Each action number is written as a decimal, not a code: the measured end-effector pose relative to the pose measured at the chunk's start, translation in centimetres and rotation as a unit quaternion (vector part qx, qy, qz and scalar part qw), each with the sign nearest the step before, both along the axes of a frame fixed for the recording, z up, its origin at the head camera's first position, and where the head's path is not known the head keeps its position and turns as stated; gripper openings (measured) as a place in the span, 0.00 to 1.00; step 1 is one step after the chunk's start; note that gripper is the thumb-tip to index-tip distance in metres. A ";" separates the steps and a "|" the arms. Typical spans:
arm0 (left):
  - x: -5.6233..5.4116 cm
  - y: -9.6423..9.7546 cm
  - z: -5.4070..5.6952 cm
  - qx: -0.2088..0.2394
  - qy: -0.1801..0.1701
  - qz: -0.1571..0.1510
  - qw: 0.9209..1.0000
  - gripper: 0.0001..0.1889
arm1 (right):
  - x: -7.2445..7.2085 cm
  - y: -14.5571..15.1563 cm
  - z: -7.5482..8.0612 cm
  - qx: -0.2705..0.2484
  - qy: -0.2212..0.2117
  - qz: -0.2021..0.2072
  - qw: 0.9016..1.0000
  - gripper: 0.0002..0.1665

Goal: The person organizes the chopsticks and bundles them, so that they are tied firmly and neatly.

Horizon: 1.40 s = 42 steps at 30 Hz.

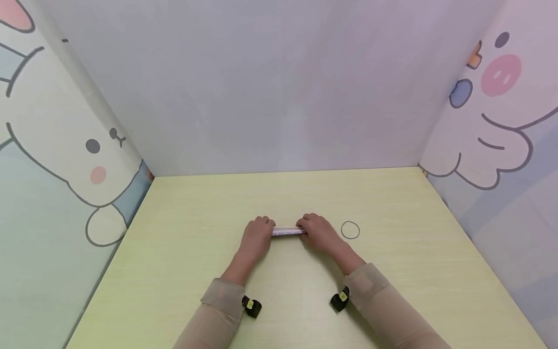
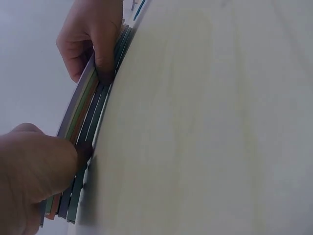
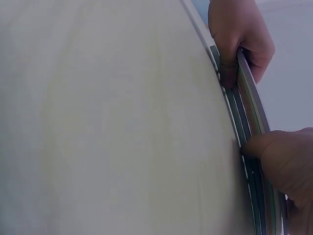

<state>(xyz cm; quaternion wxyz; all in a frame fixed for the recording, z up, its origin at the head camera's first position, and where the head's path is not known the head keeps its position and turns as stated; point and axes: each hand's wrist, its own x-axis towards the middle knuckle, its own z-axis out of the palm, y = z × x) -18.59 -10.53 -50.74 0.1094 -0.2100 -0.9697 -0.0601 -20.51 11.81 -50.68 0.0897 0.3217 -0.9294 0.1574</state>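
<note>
Between my two hands is a stack of thin flat pieces [image 1: 287, 231], standing on its long edge at the table's middle. In the left wrist view its layers [image 2: 73, 196] show green, orange and dark blue-green edges, slightly fanned at the near end. My left hand [image 1: 258, 237] grips the left end, thumb on the near side and fingers over the far side. My right hand [image 1: 320, 232] grips the right end the same way. The far faces of the stack are hidden. A thin dark ring, like a rubber band [image 1: 359, 230], lies just right of my right hand.
The pale wooden table [image 1: 196, 203] meets a plain back wall [image 1: 279, 97]. Side panels with cartoon animals [image 1: 65, 145] flank it left and right. Black wrist devices [image 1: 253, 307] sit at both cuffs.
</note>
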 end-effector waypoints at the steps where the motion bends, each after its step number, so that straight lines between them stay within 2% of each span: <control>1: 0.0 0.0 -0.1 -0.009 -0.003 0.000 1.000 0.10 | 0.0 0.0 -0.1 0.000 0.000 0.001 1.000 0.11; 7: 0.0 0.0 -0.1 -0.048 -0.011 0.007 0.999 0.11 | 0.1 0.1 -0.1 0.003 0.005 -0.001 1.000 0.09; 12: -0.1 0.0 0.3 -0.055 -0.008 0.016 0.998 0.10 | 0.1 0.0 0.2 0.006 0.024 -0.001 1.000 0.09; 15: 0.0 0.0 0.5 -0.051 0.019 0.022 0.998 0.10 | 0.1 -0.1 0.2 -0.001 0.045 0.002 0.999 0.12; 18: -0.1 -0.1 0.7 -0.037 0.080 0.032 0.996 0.11 | 0.2 -0.1 0.1 -0.010 0.073 0.004 0.997 0.15; 22: -0.3 -0.3 0.7 0.001 0.179 0.044 0.983 0.12 | 0.3 -0.4 0.4 -0.025 0.125 0.008 0.992 0.18; 25: -0.5 -0.4 0.7 0.022 0.232 0.048 0.971 0.11 | 0.3 -0.6 0.8 -0.037 0.157 0.001 0.987 0.19; 28: -0.6 -0.4 0.8 0.027 0.253 0.057 0.965 0.11 | 0.3 -0.8 1.2 -0.046 0.173 -0.010 0.984 0.18; 33: -0.5 -0.5 0.9 0.017 0.254 0.072 0.964 0.18 | 0.6 -0.7 1.8 -0.066 0.181 -0.016 0.981 0.20; 35: -0.5 -0.6 0.9 0.015 0.265 0.073 0.961 0.20 | 0.7 -0.6 1.9 -0.076 0.185 -0.018 0.980 0.22; 38: -0.5 -0.8 1.1 0.025 0.305 0.071 0.950 0.18 | 0.6 -0.1 2.1 -0.106 0.192 -0.036 0.975 0.25; 42: -0.7 -1.1 1.4 0.054 0.366 0.059 0.927 0.15 | 0.1 0.5 2.3 -0.187 0.194 -0.087 0.959 0.20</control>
